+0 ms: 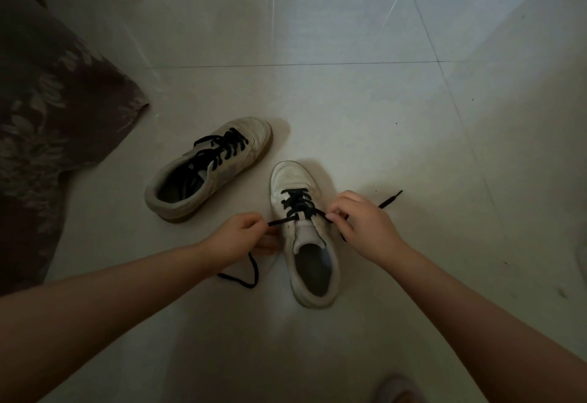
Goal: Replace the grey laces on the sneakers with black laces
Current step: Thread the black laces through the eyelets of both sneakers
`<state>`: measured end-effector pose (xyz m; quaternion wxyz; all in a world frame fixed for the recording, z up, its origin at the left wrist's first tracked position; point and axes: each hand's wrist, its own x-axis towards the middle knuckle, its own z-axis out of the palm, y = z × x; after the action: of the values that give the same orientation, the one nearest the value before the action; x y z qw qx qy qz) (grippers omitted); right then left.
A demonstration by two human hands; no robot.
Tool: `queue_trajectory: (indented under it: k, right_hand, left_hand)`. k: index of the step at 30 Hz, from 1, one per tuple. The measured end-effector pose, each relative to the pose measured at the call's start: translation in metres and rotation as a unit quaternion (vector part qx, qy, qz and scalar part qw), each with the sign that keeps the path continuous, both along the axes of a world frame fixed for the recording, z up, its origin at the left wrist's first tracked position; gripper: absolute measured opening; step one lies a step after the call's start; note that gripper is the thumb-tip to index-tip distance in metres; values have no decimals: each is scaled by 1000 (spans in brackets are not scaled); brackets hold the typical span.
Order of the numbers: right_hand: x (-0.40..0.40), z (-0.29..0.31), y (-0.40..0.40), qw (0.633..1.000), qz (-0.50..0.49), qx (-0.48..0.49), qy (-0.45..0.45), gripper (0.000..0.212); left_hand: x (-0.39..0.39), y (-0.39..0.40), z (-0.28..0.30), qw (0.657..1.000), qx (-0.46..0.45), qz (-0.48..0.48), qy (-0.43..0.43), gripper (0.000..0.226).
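Two white sneakers stand on the tiled floor. The left sneaker (209, 170) lies at an angle, threaded with a black lace up its front. The right sneaker (305, 234) points away from me, and its black lace (297, 202) runs through the lower eyelets only. My left hand (238, 237) pinches the lace's left end, whose tail curls on the floor below. My right hand (359, 221) pinches the right end beside the tongue, and that tail trails off to the right.
A dark patterned cloth (47, 123) covers the floor at the left. Pale floor tiles (349, 100) stretch ahead and to the right. A blurred foot or slipper (397, 390) shows at the bottom edge.
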<state>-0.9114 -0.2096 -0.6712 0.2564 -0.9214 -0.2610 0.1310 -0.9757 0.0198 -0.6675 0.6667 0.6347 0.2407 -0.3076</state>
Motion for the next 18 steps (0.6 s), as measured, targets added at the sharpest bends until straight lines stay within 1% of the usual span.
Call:
queue_trajectory:
  k: [2, 5, 7, 8, 10, 12, 13, 15, 18]
  right_hand:
    - [0, -7, -5, 999, -32, -10, -5, 8]
    - [-1, -11, -22, 991, -108, -24, 69, 9]
    - [-3, -8, -25, 986, -122, -9, 112, 8]
    - [-5, -4, -19, 987, -112, 5, 116, 15]
    - [-8, 7, 2, 992, -60, 26, 108, 36]
    - [-9, 13, 25, 996, -7, 10, 87, 43]
    - [-8, 13, 32, 998, 3, -5, 68, 42]
    - [-6, 13, 37, 999, -21, -9, 42, 32]
    - [-7, 10, 29, 998, -54, -7, 37, 10]
  left_hand:
    - [1, 4, 0, 999, -15, 46, 19, 33]
    - [1, 19, -2, 997, -6, 64, 40, 33]
    - [0, 23, -4, 995, -7, 75, 60, 34]
    - [0, 22, -4, 994, -14, 83, 64, 34]
    - [2, 16, -2, 992, -35, 105, 67, 38]
    - [4, 12, 2, 989, -57, 119, 66, 46]
    - [6, 11, 3, 988, -70, 122, 68, 45]
    - [9, 14, 3, 981, -112, 133, 85, 38]
    - [8, 17, 1, 963, -199, 148, 104, 51]
